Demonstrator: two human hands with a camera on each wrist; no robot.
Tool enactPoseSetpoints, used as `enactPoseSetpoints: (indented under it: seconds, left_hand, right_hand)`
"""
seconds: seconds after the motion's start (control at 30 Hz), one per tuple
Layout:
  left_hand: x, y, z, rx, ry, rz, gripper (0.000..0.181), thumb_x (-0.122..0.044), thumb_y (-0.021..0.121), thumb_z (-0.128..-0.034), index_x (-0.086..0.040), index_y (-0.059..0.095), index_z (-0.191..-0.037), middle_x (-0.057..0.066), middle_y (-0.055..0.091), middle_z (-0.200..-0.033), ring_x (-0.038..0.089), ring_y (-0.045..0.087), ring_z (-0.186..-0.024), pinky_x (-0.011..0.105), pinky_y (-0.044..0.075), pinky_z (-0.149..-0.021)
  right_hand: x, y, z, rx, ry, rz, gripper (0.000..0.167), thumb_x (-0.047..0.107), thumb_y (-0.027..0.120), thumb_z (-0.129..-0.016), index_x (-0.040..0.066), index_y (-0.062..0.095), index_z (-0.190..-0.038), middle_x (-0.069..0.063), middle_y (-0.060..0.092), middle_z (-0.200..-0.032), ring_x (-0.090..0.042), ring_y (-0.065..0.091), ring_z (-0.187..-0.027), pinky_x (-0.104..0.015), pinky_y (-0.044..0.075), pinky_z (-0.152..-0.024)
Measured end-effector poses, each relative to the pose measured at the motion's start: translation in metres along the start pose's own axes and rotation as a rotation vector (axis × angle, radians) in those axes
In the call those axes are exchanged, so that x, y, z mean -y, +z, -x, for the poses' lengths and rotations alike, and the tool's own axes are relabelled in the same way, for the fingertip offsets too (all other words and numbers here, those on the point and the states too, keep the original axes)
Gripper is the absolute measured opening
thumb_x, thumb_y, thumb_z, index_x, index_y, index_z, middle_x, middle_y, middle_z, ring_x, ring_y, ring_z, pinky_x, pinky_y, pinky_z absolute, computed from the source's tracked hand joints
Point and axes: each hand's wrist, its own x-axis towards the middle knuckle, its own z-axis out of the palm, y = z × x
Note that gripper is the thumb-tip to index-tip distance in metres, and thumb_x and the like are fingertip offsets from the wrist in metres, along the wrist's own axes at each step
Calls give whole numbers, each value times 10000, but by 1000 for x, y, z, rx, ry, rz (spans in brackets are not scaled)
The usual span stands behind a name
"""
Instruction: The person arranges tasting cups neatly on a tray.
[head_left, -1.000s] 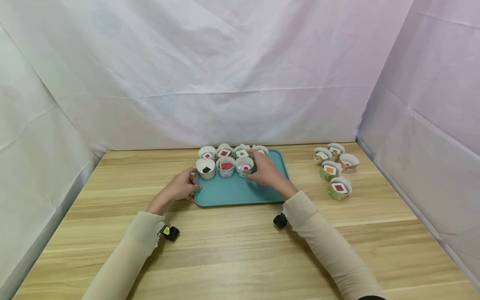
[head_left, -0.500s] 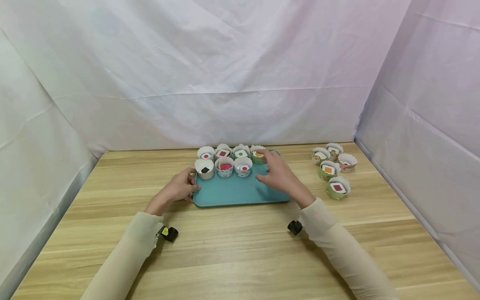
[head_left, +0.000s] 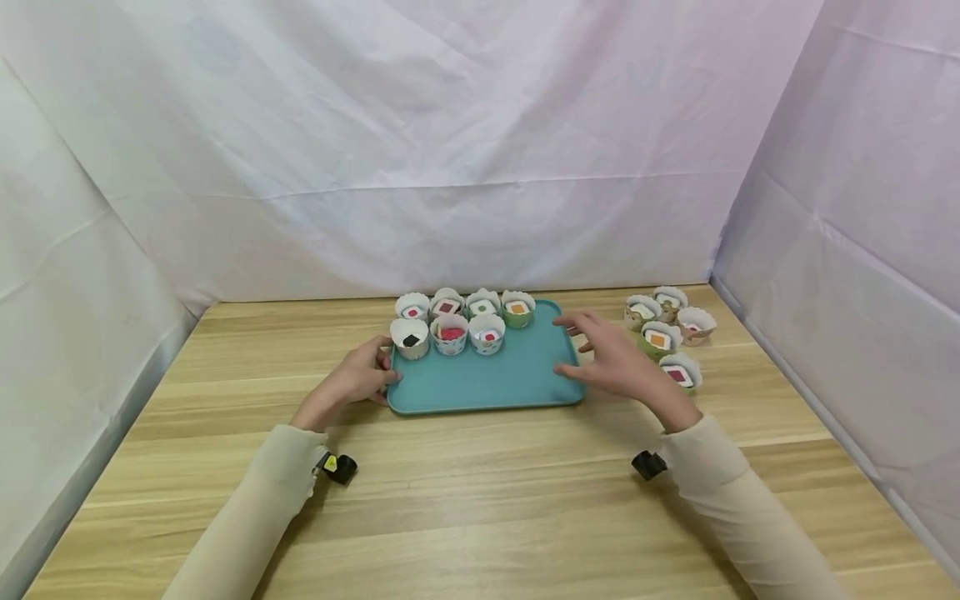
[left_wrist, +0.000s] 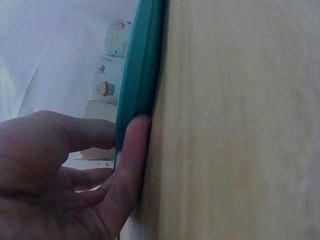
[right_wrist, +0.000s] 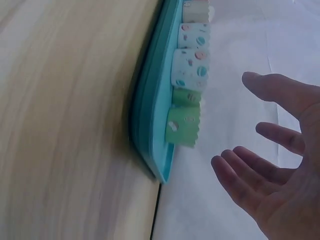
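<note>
A teal tray carries several paper cups in two rows, four at the back and three in front. My left hand grips the tray's left edge; in the left wrist view the fingers and thumb of that hand pinch the teal rim. Over the tray's right edge hovers my right hand, fingers spread and holding nothing. The green cup stands at the right end of the back row. In the right wrist view, the empty right hand is apart from the tray.
To the right of the tray, several more filled cups stand on the wooden table. Among them are a green one and a brown one. White cloth hangs behind the table and on both sides.
My right hand has let go of the light front cup beside it and moved right, from over the cups to the tray's right edge. The left hand stays at the rim.
</note>
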Motion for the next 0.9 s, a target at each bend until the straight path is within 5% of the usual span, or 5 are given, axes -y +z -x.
enactPoseSetpoints:
  seconds: [0.43,0.77,0.9]
  left_hand:
    - [1,0,-1,-1,7,-8,634,-3,629,-987,34,328,-1544,155,488,-1041,186,559,-769,352,670,-642]
    - [2,1,0,1,4,-1,640,0,623,-988,34,319,-1549,156,481,-1044,187,548,-773,355,670,-643]
    - [1,1,-1,1,4,3,636,0,627,-985,35,324,-1544,152,484,-1037,178,547,-756,355,670,-638]
  right_hand:
    - [-22,-32,18,-102,41,98,573,219,846,-869,66,611,-1369,-163,617,-1308,-363,609,-1183,-527,593,-927]
    - [-47,-65,36,-86,87,86,479,209,832,-885,44,648,-1295,-180,664,-1268,-386,643,-1130,-562,602,-913]
    - [-62,-77,45,-80,123,94,394,274,833,-887,66,702,-1194,-150,698,-1169,-352,653,-1067,-443,619,-869]
